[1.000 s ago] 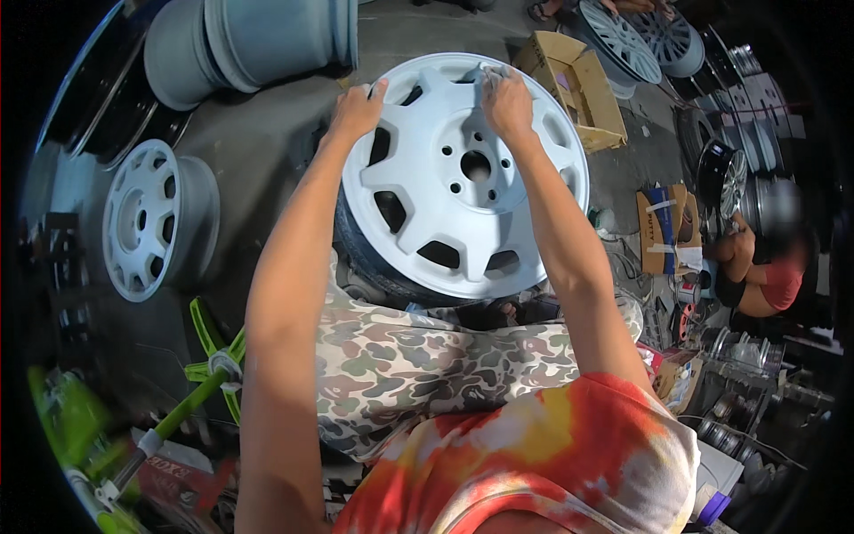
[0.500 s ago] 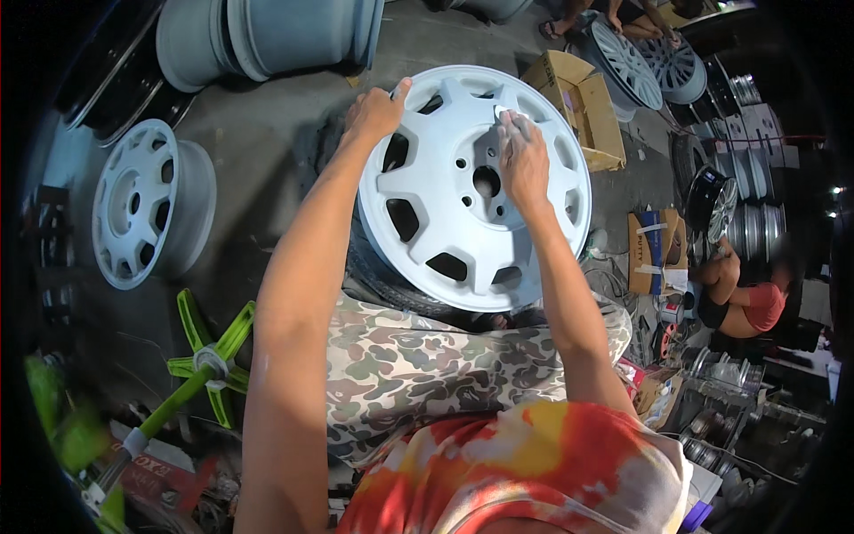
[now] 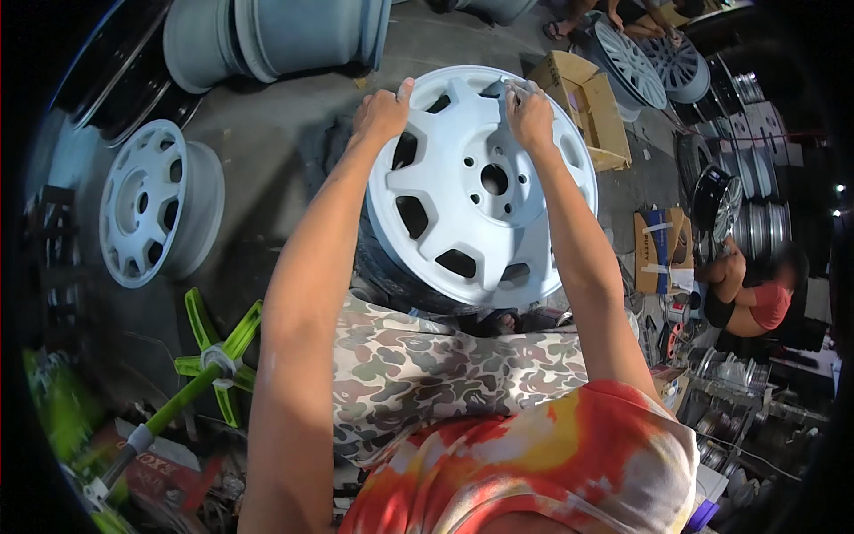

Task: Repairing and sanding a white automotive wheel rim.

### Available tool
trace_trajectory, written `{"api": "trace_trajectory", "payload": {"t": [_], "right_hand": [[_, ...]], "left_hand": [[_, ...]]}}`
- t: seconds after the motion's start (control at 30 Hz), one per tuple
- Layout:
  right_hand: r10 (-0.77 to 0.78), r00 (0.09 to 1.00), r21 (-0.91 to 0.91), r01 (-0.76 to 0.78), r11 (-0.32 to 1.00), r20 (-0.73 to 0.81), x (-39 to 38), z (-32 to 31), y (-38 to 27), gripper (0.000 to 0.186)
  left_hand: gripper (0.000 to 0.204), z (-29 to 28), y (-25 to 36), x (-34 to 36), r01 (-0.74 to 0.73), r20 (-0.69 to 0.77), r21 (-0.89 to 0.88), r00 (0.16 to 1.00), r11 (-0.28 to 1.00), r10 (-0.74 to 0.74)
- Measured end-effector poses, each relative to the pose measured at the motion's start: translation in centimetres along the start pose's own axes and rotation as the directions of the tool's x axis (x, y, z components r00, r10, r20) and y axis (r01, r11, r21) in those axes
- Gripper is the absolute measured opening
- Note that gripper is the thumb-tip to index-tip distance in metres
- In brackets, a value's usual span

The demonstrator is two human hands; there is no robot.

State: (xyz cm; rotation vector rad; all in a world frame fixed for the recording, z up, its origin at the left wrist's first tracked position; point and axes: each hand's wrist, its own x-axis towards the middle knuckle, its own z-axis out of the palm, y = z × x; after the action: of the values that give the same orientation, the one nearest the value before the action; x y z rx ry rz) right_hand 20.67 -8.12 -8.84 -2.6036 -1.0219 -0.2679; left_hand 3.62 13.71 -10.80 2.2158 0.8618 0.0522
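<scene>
A white multi-spoke wheel (image 3: 471, 240) lies face up on a dark tire (image 3: 391, 289) before my camouflage-covered legs (image 3: 427, 365). My left hand (image 3: 384, 113) grips its upper left edge, fingers bent over the rim. At the upper right of the face, my right hand (image 3: 529, 111) has dusty fingers curled on a small pad (image 3: 511, 89), mostly hidden by the hand, pressed against the wheel.
Another white wheel (image 3: 142, 205) stands left; grey barrels (image 3: 302, 36) sit behind it. A green spoked stand (image 3: 218, 360) is lower left. Cardboard boxes (image 3: 605, 125) line the right, where a co-worker in red (image 3: 765, 303) sits among stacked rims. Other people work at top right.
My right hand came down toward the hub half a second ago and has moved back up toward the rim. My left hand stays on the edge; the view has shifted slightly.
</scene>
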Motion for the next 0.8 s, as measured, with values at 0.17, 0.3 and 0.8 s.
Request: {"api": "trace_trajectory", "payload": {"t": [0.17,0.3,0.8], "right_hand": [[-0.315,0.896,0.09,0.358,0.929,-0.313,-8.6,0.8,-5.1,0.031],[-0.37,0.908,0.207,0.407,0.89,-0.194,-2.8,0.5,-6.8,0.028],[-0.367,0.917,0.198,0.393,0.898,-0.156,-2.0,1.8,-8.5,0.027]], "left_hand": [[0.082,0.5,-0.9,-0.3,0.059,-0.06,0.037,0.997,0.998,-0.057],[0.081,-0.2,0.1,0.0,0.02,-0.01,-0.023,1.0,1.0,-0.02],[0.084,0.6,-0.8,-0.1,0.002,-0.082,-0.053,0.997,0.999,-0.006]]}}
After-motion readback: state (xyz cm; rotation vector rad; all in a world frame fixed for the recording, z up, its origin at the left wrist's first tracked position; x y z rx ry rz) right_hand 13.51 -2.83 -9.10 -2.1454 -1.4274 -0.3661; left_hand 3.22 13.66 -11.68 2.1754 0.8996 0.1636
